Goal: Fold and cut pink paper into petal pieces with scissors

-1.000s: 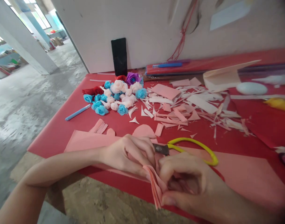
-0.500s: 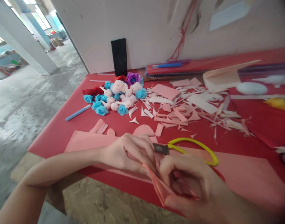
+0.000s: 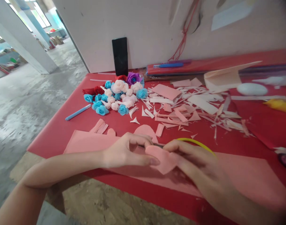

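Observation:
Between both hands is a small pink paper petal [image 3: 163, 159], rounded at the top and narrowing to a point below. My left hand [image 3: 127, 151] pinches its left edge, thumb in front. My right hand [image 3: 199, 168] closes on its right side, thumb and fingers against the paper. Behind them lie scissors with yellow handles [image 3: 196, 142], mostly covered by my hands. Under my hands a long pink paper strip [image 3: 246, 172] stretches along the table's front edge. A rounded pink paper piece [image 3: 146, 130] lies just beyond my left fingers.
Paper flowers [image 3: 119, 93] in blue, white, red and purple cluster at the back left, before an upright black phone [image 3: 120, 56]. Paper scraps [image 3: 180, 106] spread across the middle. A blue pen [image 3: 78, 112] lies left; a white glue bottle [image 3: 252, 89] lies right on the red table [image 3: 53, 125].
The pink petal, earlier tilted and folded edge-on, now faces me flatter and higher. My right hand has turned over, and both thumbs now press on the paper.

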A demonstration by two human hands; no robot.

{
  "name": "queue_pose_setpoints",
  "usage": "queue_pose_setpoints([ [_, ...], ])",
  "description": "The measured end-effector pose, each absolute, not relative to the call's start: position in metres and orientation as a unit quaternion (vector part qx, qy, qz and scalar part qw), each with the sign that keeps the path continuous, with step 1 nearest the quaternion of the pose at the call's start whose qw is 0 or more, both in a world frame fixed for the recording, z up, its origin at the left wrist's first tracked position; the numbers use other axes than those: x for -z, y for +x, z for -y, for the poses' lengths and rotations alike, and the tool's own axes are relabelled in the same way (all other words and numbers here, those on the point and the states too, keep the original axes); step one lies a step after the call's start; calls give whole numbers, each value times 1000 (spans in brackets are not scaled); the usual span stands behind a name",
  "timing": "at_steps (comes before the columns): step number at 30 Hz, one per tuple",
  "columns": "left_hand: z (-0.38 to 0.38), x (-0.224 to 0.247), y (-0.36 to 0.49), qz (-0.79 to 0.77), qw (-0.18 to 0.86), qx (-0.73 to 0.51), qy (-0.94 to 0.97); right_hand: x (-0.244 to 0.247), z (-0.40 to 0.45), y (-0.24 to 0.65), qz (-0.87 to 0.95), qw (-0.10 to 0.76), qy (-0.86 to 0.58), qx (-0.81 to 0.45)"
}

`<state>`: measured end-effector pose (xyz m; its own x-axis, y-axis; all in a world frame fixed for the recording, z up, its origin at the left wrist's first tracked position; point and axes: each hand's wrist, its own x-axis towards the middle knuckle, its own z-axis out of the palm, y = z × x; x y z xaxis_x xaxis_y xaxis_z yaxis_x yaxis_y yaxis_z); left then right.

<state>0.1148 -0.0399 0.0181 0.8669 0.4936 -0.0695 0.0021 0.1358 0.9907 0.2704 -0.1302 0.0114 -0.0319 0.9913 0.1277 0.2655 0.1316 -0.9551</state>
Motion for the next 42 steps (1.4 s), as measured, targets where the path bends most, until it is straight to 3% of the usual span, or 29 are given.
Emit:
queue_pose_setpoints([
  [5,43,-19,116,-233,872,-74,424,-11,128,279,702,486,-455,-256],
  [8,44,-19,117,-200,897,-46,392,-14,123,280,762,457,-414,-197],
  [14,46,-15,119,-146,918,-13,369,-15,119,279,767,461,-400,-196],
  [17,44,-19,117,-172,854,-45,489,-16,117,279,758,472,-408,-189],
  [22,38,-32,109,-184,611,-196,745,-18,115,281,756,465,-439,-141],
  [31,41,-36,105,-62,225,-356,905,-15,125,272,708,495,-469,-182],
  [34,44,-37,104,-77,194,-343,916,-16,129,268,707,495,-477,-164],
  [42,43,-32,106,-76,269,-338,899,-17,126,263,727,471,-476,-151],
])
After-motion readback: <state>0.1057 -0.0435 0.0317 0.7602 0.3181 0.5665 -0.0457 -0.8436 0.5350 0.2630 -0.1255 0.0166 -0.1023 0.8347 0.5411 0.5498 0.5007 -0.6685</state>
